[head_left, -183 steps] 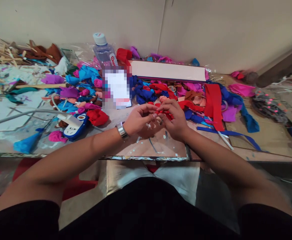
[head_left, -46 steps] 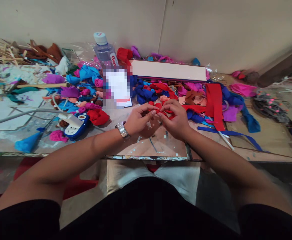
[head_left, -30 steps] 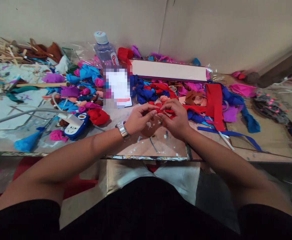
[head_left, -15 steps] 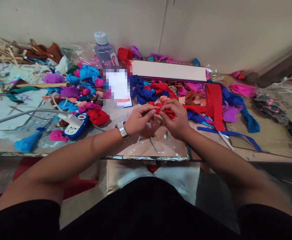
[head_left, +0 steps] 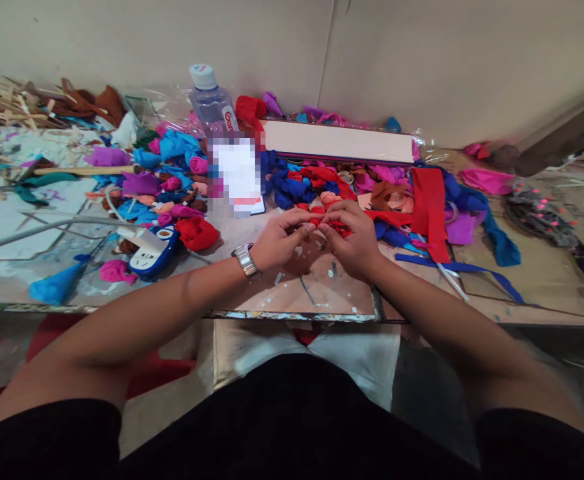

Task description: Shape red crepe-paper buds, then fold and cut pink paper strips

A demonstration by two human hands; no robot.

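Note:
At the middle of the table, in front of my body, both hands meet over a small piece of bunched red crepe paper (head_left: 341,231). My left hand (head_left: 278,240) pinches its left side between thumb and fingers, and a metal watch (head_left: 245,260) sits on that wrist. Closed on the same red piece from the other side is my right hand (head_left: 356,241), with its fingertips almost touching the left ones. Fingers cover much of the piece. Just beyond lie blue crepe strips (head_left: 292,190), and a wide red strip (head_left: 429,210) lies to the right.
A water bottle (head_left: 212,107) and a partly blurred phone (head_left: 249,207) stand behind my left hand. Left are a power strip (head_left: 153,255), a red paper bundle (head_left: 197,233) and wooden sticks (head_left: 2,110). A long pale box (head_left: 337,141) lies near the wall.
Both hands keep their pinch on the red crepe paper at nearly the same spot. Only slight finger movement shows; the things around them lie as before.

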